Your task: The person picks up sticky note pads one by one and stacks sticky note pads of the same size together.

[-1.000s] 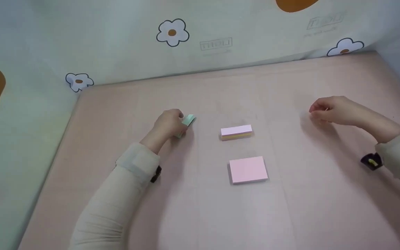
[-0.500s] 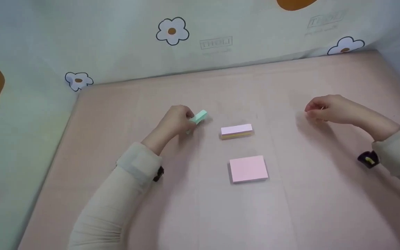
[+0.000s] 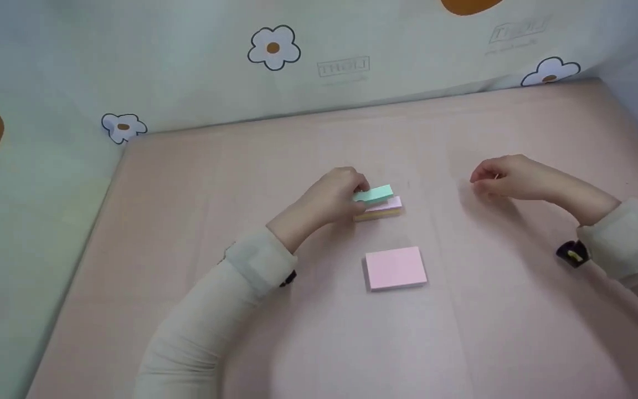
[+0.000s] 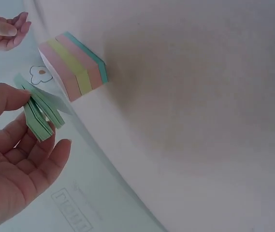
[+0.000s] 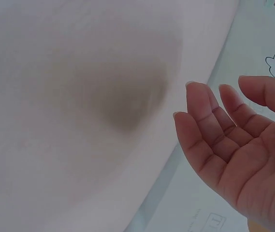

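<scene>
My left hand (image 3: 341, 194) pinches a thin green pad of sticky notes (image 3: 374, 194) between thumb and fingers and holds it just above a small layered stack of notes (image 3: 384, 209) at the table's middle. The left wrist view shows the green pad (image 4: 40, 113) in my fingers, beside the stack (image 4: 77, 65) with its pink, yellow and green layers. A wider pink pad (image 3: 396, 268) lies flat nearer to me. My right hand (image 3: 510, 177) hovers over the table to the right, fingers loosely curled, palm bare in the right wrist view (image 5: 238, 150).
The pink table (image 3: 518, 332) is bounded at the back and left by a pale curtain with flower prints (image 3: 273, 48). Both arms wear beige sleeves, each with a dark wrist strap (image 3: 571, 254).
My left hand has carried the green pad from the left of the table rightward to just over the layered stack. The right hand drifted slightly left.
</scene>
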Demonstrator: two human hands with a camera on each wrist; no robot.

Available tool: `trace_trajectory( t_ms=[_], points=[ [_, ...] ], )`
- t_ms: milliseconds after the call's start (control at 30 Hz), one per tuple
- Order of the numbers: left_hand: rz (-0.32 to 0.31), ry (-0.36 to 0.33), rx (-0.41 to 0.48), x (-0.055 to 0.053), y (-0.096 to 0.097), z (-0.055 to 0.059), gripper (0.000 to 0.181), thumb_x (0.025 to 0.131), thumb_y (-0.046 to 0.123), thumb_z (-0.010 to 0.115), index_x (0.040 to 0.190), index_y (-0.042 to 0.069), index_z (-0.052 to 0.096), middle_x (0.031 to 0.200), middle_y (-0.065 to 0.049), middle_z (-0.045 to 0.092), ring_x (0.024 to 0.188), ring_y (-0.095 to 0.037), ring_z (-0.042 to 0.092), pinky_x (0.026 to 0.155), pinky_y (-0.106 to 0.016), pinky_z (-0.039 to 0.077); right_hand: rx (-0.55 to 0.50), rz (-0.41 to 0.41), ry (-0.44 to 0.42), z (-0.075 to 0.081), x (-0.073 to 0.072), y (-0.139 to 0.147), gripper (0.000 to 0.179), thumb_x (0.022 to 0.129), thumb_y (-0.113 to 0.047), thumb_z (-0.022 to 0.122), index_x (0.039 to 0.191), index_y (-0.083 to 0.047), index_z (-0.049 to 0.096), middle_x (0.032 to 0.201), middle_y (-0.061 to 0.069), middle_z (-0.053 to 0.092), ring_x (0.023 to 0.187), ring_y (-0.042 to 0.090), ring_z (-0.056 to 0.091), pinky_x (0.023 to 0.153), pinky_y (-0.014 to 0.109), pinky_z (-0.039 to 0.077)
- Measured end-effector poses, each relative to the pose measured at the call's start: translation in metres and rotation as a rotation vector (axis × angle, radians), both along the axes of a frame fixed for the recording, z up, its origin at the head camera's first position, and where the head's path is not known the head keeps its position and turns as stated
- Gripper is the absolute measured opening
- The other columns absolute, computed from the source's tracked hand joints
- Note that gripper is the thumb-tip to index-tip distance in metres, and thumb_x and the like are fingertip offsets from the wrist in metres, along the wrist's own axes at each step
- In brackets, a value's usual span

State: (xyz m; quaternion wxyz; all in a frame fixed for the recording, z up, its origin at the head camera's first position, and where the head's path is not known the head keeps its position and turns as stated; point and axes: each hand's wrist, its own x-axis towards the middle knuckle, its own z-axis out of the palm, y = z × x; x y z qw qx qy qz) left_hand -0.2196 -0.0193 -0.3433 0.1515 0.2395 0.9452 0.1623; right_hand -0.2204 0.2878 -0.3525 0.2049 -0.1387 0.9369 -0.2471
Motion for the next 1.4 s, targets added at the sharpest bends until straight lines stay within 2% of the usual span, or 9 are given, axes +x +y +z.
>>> trace_trajectory(
  t_ms=[167,367,833,1033,1200,1400],
  points=[
    [-0.053,0.02,-0.046,-0.001,0.01,-0.003,0.027,0.081,0.015,0.063,0.107,0.005,0.065,0.1,-0.005,0.06,0.09,-0.016,0.051,0.086,-0.027,0.043,0.004,0.033,0.018,-0.003,-0.002,-0.004,0.02,0.09,-0.011,0.051,0.103,0.0,0.061,0.082,0.005,0.06,0.072,0.017,0.048,0.065,0.03,0.04],
    [-0.073,0.031,-0.093,-0.002,0.015,-0.007,0.028,0.08,0.016,0.064,0.107,0.007,0.065,0.101,-0.004,0.06,0.089,-0.015,0.053,0.086,-0.028,0.044,0.006,0.045,0.01,-0.005,-0.002,-0.004,0.019,0.09,-0.012,0.052,0.103,-0.001,0.061,0.083,0.006,0.057,0.074,0.018,0.047,0.064,0.031,0.039],
    [-0.094,0.032,-0.054,-0.002,0.014,-0.012,0.031,0.082,0.017,0.064,0.113,0.008,0.063,0.105,-0.004,0.06,0.089,-0.015,0.052,0.085,-0.028,0.044,0.006,0.056,0.027,-0.007,-0.001,-0.004,0.017,0.09,-0.013,0.053,0.101,-0.003,0.062,0.081,0.004,0.057,0.072,0.017,0.046,0.063,0.029,0.038],
    [-0.109,0.039,-0.06,-0.002,0.012,-0.015,0.035,0.084,0.021,0.065,0.117,0.01,0.061,0.108,-0.004,0.06,0.096,-0.016,0.053,0.088,-0.028,0.043,0.01,0.051,0.028,-0.008,-0.001,-0.005,0.018,0.09,-0.013,0.054,0.102,-0.002,0.061,0.085,0.006,0.059,0.075,0.018,0.047,0.065,0.031,0.039],
    [-0.106,0.044,-0.077,-0.001,0.009,-0.017,0.038,0.084,0.024,0.065,0.119,0.011,0.059,0.11,-0.005,0.059,0.1,-0.017,0.053,0.089,-0.03,0.043,-0.023,0.036,0.116,-0.006,0.006,-0.019,0.018,0.087,-0.008,0.055,0.102,0.0,0.062,0.091,0.01,0.062,0.079,0.02,0.051,0.067,0.03,0.043],
    [-0.079,0.029,-0.085,-0.001,0.006,-0.018,0.037,0.084,0.025,0.065,0.118,0.012,0.06,0.11,-0.005,0.059,0.099,-0.017,0.054,0.089,-0.03,0.043,-0.055,0.144,0.264,-0.005,0.016,-0.056,0.025,0.082,-0.001,0.058,0.106,0.004,0.061,0.084,0.009,0.063,0.073,0.018,0.054,0.064,0.029,0.046]
  ],
)
